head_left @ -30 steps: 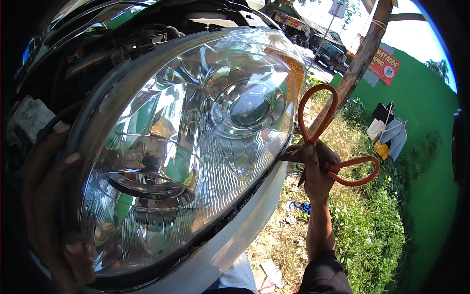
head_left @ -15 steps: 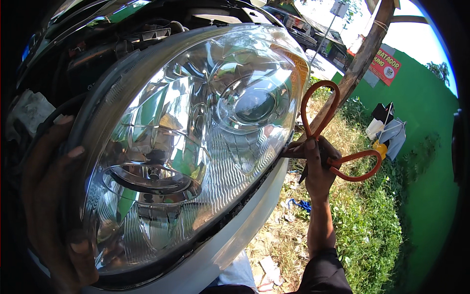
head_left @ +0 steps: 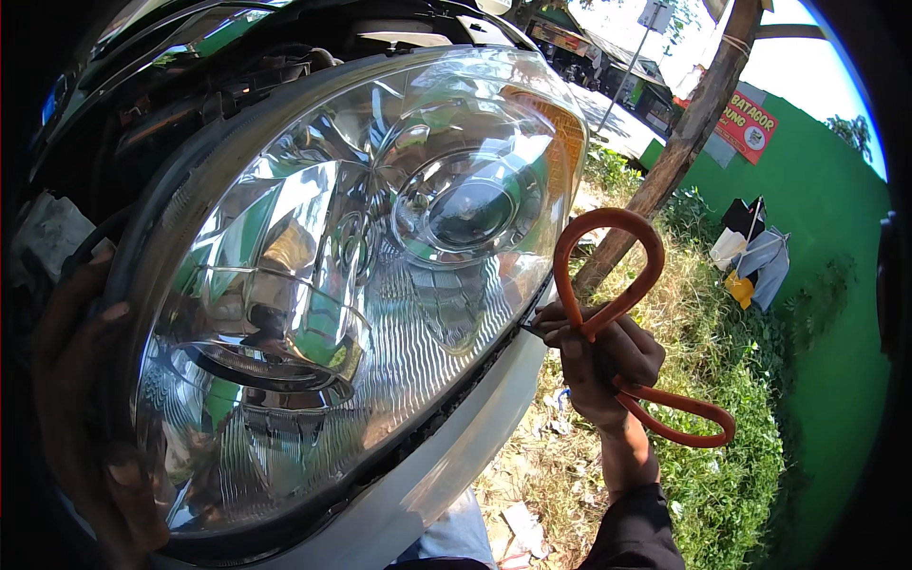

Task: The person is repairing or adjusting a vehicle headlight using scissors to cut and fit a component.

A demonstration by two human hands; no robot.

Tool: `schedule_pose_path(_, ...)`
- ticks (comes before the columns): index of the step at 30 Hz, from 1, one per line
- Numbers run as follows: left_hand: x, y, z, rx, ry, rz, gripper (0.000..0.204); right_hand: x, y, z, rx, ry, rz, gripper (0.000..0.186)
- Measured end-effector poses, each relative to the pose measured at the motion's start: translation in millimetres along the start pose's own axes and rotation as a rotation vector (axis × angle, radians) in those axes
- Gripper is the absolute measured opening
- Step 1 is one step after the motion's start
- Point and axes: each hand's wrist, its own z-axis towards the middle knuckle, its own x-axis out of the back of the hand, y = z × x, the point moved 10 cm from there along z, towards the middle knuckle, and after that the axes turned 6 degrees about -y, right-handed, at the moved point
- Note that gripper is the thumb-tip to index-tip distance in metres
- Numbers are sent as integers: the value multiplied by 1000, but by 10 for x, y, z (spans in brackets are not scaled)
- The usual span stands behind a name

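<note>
We are gripping the large clear headlight along its dark left edge with our left hand, whose fingers are curling at the rim in deep shadow. The headlight is sitting tilted in front of us, above a pale panel. Our right hand is holding orange-handled scissors, the loops sticking out either side of the fist, while their dark tip is pointing at the headlight's lower right edge; whether it is touching, we cannot tell.
</note>
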Motion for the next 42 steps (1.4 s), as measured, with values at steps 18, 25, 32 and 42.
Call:
schedule_pose_path(18, 52, 252, 94, 18, 0, 40, 67, -114, 187, -23, -348, -74, 441, 14)
schedule_pose_path(25, 64, 133, 61, -36, 30, -23, 74, -72, 447, 44, -409, -31, 368, 14)
schedule_pose_path(32, 266, -107, -49, -39, -23, 14, 73, 40, 340, 61, -404, -45, 365, 12)
schedule_pose_path(42, 87, 41, 17, -22, 11, -26, 72, -110, 214, -4, -402, -46, 467, 15)
